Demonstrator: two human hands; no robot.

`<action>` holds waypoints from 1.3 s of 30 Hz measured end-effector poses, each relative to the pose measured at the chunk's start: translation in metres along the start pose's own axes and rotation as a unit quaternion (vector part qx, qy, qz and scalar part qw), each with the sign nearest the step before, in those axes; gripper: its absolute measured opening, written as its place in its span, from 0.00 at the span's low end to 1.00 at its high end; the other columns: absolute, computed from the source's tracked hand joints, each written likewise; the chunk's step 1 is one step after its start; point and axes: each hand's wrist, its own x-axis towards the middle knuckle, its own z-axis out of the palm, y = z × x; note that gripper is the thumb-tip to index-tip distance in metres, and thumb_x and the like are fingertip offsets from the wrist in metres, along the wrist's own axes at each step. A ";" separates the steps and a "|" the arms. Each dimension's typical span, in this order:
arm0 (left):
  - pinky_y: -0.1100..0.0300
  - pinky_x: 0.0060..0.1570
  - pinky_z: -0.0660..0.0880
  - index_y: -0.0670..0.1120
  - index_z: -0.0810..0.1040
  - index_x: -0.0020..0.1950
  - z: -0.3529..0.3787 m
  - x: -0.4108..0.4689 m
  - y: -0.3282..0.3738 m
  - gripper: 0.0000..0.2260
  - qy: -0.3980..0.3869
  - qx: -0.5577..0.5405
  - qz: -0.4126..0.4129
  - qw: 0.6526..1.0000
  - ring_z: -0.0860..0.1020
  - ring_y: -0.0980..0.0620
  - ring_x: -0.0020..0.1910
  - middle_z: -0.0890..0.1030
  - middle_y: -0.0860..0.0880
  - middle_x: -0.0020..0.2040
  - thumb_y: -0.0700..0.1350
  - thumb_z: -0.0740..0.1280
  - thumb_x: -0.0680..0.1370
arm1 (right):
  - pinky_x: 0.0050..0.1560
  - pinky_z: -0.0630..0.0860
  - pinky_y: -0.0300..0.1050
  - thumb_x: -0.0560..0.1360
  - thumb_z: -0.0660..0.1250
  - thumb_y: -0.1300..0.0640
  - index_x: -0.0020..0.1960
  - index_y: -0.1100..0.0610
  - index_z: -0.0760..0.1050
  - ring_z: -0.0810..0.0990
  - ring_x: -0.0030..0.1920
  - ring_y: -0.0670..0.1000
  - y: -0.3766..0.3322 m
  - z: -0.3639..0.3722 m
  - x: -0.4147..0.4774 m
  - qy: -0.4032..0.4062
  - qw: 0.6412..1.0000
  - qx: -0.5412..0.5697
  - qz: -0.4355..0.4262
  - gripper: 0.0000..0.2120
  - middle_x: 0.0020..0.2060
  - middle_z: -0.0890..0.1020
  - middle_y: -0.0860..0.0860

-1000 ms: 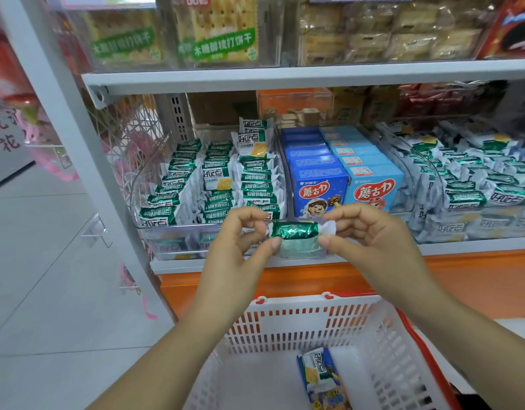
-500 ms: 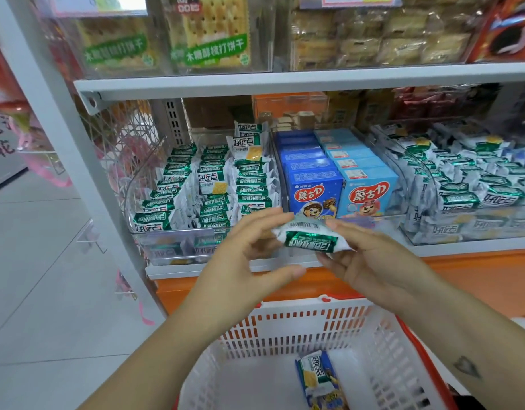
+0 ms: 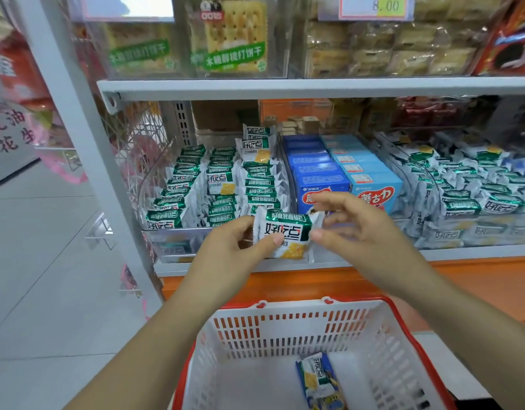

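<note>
I hold a small green-and-white snack packet (image 3: 284,229) at chest height in front of the shelf, its printed face turned towards me. My left hand (image 3: 234,247) grips its left side, thumb on the front. My right hand (image 3: 358,229), blurred by motion, pinches the packet's right edge between thumb and fingers. Directly below stands a white shopping basket with a red rim (image 3: 284,324). One blue-and-white snack packet (image 3: 320,380) lies on its floor.
Behind the hands a clear bin (image 3: 154,187) holds several rows of the same green packets. Blue boxes (image 3: 320,173) fill the adjacent bin, more green packets (image 3: 462,187) the right one. A shelf board (image 3: 314,85) with cracker bins runs above. Tiled floor lies to the left.
The packet has been turned from edge-on to face-on between both hands and lifted slightly. The view has moved closer to the shelf.
</note>
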 end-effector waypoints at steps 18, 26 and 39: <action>0.63 0.56 0.73 0.51 0.78 0.61 -0.068 0.009 -0.018 0.12 0.201 -0.056 -0.057 0.976 0.77 0.57 0.57 0.79 0.54 0.57 0.51 0.66 0.78 | 0.58 0.67 0.51 0.65 0.77 0.51 0.60 0.51 0.76 0.66 0.60 0.53 -0.019 0.053 0.110 0.088 0.914 -0.351 -0.181 0.25 0.53 0.78 0.50; 0.60 0.61 0.63 0.50 0.76 0.64 -0.095 0.017 -0.048 0.14 0.286 0.033 -0.115 0.951 0.70 0.49 0.65 0.71 0.47 0.67 0.45 0.66 0.78 | 0.43 0.66 0.48 0.72 0.72 0.52 0.60 0.53 0.69 0.75 0.54 0.59 0.003 0.055 0.192 0.010 0.865 -0.496 -0.075 0.20 0.54 0.78 0.56; 0.46 0.63 0.72 0.52 0.74 0.65 -0.101 0.019 -0.051 0.14 0.258 -0.063 -0.171 0.949 0.75 0.43 0.62 0.75 0.47 0.64 0.46 0.65 0.79 | 0.58 0.75 0.52 0.73 0.69 0.45 0.62 0.48 0.74 0.78 0.57 0.53 -0.031 0.080 0.205 -0.046 0.891 -0.430 -0.135 0.19 0.60 0.80 0.49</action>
